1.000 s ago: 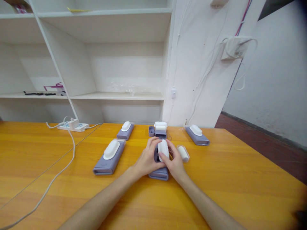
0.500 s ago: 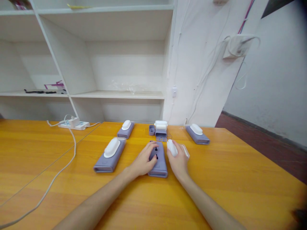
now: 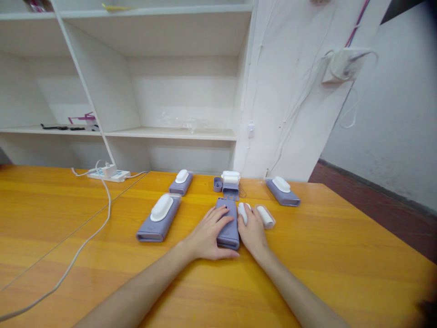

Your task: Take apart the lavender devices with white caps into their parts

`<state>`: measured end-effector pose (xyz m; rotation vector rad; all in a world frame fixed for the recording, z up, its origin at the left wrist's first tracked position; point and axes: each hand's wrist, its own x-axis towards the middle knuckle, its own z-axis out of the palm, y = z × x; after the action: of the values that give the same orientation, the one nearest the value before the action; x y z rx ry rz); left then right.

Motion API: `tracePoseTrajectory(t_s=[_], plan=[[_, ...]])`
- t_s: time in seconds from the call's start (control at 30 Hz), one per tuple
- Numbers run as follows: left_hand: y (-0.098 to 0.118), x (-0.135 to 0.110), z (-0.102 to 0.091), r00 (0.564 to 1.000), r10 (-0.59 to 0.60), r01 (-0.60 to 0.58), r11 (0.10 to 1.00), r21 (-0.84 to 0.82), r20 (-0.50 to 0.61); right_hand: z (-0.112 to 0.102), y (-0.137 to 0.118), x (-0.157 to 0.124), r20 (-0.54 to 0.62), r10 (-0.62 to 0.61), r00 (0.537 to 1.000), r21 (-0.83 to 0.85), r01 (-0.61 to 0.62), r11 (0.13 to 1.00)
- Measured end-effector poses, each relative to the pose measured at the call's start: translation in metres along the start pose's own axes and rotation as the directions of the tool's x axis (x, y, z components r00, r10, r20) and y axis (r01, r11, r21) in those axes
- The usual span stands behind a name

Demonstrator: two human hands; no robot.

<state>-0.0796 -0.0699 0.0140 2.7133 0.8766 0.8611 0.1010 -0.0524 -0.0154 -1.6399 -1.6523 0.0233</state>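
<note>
Far left: white cable (image 3: 109, 200) runs off the frame edge, so its end is cut off. Next, left purple unit (image 3: 151, 230) with a white oval on top, well apart from the hands.

Left forearm enters from the bottom edge, elbow out of frame, angled up and right. Left hand (image 3: 210, 233) is palm down, fingers spread wide across the upper face of the middle purple case (image 3: 230, 234), thumb splayed out by its near end. Case lies flat on the table (image 3: 191, 291), long axis pointing away from the wearer. Fingers cover part of its left side and most of the top detail; only a small dark spot shows by the fingertips.

Right hand (image 3: 253, 231) is curled over the white oval piece (image 3: 241, 210), just right of the case. Fingers and thumb hide much of it; can't tell if it's gripped or just touched, or whether it's off the table. Right forearm runs out at the bottom.

Just right: clear-cased white part (image 3: 266, 217), left edge partly behind the right hand.
</note>
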Motion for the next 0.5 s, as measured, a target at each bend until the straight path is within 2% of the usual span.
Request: tracePoseTrajectory(t_s=[0.1,0.3,0.5], plan=[[0.001,-0.001,0.002,1.000,-0.019,0.019,1.000,-0.009,0.022,0.002,0.002,0.000,-0.006,-0.001,1.000,-0.045,0.001,0.999],[0.000,-0.003,0.005,0.998,0.042,-0.041,0.999,-0.019,0.045,0.003,0.005,-0.001,-0.059,-0.016,0.998,-0.127,0.009,0.992],[-0.005,-0.002,0.009,0.998,0.064,-0.064,0.998,-0.022,0.004,-0.014,-0.014,-0.009,-0.140,-0.186,0.972,-0.064,0.179,0.982]])
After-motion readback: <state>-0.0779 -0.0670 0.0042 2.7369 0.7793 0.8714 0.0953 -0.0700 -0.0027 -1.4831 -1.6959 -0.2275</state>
